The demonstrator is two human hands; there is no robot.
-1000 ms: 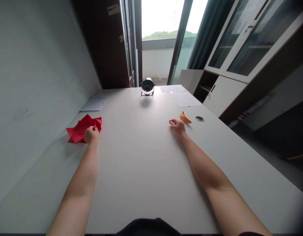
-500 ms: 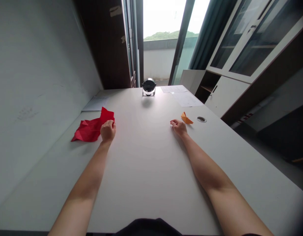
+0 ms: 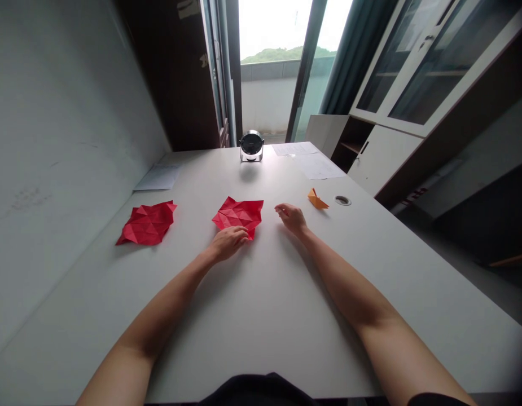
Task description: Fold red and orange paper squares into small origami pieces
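Note:
A creased red sheet of origami paper (image 3: pixel 238 213) lies in the middle of the table, its surface crossed by triangular folds. My left hand (image 3: pixel 230 242) is at its near edge, fingers closed on the paper by the near corner; the fingertips are partly hidden. To the right of that sheet, my right hand (image 3: pixel 291 217) hovers low with loosely bent fingers and holds nothing. A small gap separates it from the paper. Another creased red sheet (image 3: pixel 146 224) lies at the left. Beyond my right hand sits a small folded orange paper figure (image 3: pixel 317 199).
The white table (image 3: pixel 261 316) has a round cable hole (image 3: pixel 342 200) at the right. A round black lamp-like device (image 3: pixel 251 144) on a metal stand is at the far end. Printed sheets (image 3: pixel 317 166) lie at the far right, and a white sheet (image 3: pixel 158 177) at the far left.
My left hand has carried one red sheet from the left pile to the middle, leaving the other behind. My right hand has shifted slightly left. The view has turned a little.

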